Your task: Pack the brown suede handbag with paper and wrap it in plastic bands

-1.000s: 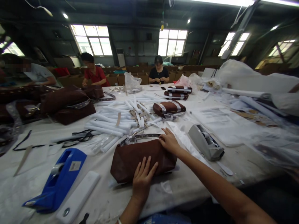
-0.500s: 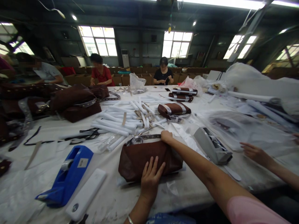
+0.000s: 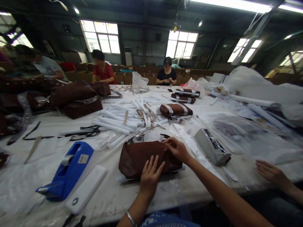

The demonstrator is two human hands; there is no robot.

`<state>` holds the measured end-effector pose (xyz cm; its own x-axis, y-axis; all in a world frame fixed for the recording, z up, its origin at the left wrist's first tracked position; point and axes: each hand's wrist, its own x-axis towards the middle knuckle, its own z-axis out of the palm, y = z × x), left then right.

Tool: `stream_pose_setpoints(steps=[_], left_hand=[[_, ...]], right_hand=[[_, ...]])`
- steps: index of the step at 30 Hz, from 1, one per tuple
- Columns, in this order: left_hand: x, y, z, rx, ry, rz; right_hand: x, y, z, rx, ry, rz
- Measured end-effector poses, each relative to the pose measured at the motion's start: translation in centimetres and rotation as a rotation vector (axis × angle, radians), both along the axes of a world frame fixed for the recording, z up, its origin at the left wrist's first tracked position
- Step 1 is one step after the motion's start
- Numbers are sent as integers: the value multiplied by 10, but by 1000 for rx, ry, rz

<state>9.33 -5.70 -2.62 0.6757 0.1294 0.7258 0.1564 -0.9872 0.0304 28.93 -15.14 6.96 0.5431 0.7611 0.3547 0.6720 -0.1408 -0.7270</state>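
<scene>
A brown leather bag (image 3: 134,159) lies on the white table in front of me, with white wrapping showing under its lower edge. My left hand (image 3: 151,178) rests flat on the bag's front, fingers spread. At the bag's upper right edge is my right hand (image 3: 177,149), its fingers loosely bent and apart, fingertips touching the leather. Behind the bag's top edge I see a clear-wrapped ring-shaped piece (image 3: 138,138) and part of a dark strap. Whatever lies under my right palm is hidden.
A blue tape dispenser (image 3: 68,175) and a white oblong device (image 3: 86,189) are at left. To the right stands a grey tape dispenser (image 3: 210,148); beyond it is a co-worker's hand (image 3: 272,173). White rolls (image 3: 115,121), brown bags (image 3: 176,109) and plastic sheeting lie further back.
My right hand has loosened from the bag's top edge strap and turned, fingers now on the leather. My left hand stays on the bag. The co-worker's hand at right has lowered.
</scene>
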Motion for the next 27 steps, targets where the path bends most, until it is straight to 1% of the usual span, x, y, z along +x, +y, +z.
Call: stream_pose_setpoints(steps=[2,4,5,8,11,14,17,19,21,24,26,27], left_hand=[[-1,0,1,-4,13,-3],[-2,0,3,-5,21,-1],[-2,0,3,-2,22,1],[-2,0,3,5,18,7],[0,0,0,7,-19,17],[2,0,-4,11,-41,25],[3,0,-6,16,-27,28],[2,0,-5,23,-12,30],[0,0,-3,25,18,29],[-2,0,2,21,46,19],[-3,0,4,22,50,14],[-3,0,6,23,57,13]], right_hand=[[3,-4,-1,6,37,-79],[14,3,2,-39,44,-154],[22,10,5,-81,42,-155],[45,36,13,-211,85,-40],[60,60,19,-331,152,61],[67,77,24,-373,203,118],[71,85,32,-304,238,129],[71,86,39,-208,257,115],[69,80,48,-107,268,98],[57,60,59,22,269,82],[41,38,61,105,248,91],[31,25,59,132,219,92]])
